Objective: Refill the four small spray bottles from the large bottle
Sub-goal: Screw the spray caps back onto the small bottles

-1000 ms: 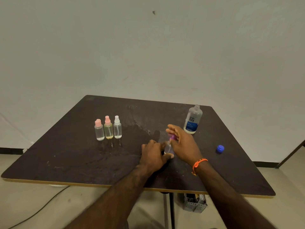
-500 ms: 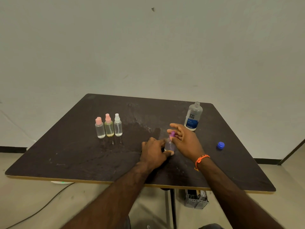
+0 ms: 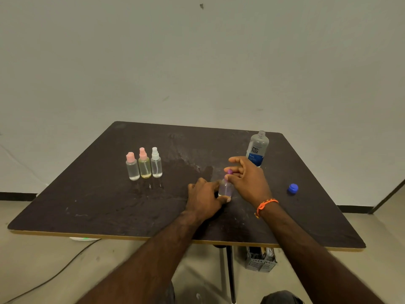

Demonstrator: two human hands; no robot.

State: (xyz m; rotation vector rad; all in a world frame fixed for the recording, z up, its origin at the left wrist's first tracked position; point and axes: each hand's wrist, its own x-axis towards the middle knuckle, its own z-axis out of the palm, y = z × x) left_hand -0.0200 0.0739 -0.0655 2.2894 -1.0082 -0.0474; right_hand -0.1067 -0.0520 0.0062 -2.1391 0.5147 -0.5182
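A small clear spray bottle with a purple top [image 3: 226,187] stands near the middle of the dark table [image 3: 87,207]. My left hand [image 3: 205,199] grips its body from the left. My right hand [image 3: 247,178] pinches the purple spray top with thumb and fingers, the other fingers spread. Three small spray bottles stand in a row at the left: a clear one with a pink cap [image 3: 132,166], a yellowish one with a pink cap [image 3: 144,163] and a clear one with a white top [image 3: 156,163]. The large bottle [image 3: 257,149] stands uncapped at the back right.
A blue cap [image 3: 293,188] lies on the table to the right of my hands. A wet patch marks the table's centre. Under the table are a grey basket [image 3: 259,258], the table leg and a cable on the floor at the left.
Both hands stay on the purple-topped bottle. The fingers of my right hand have shifted a little round the top. The view has tilted slightly.
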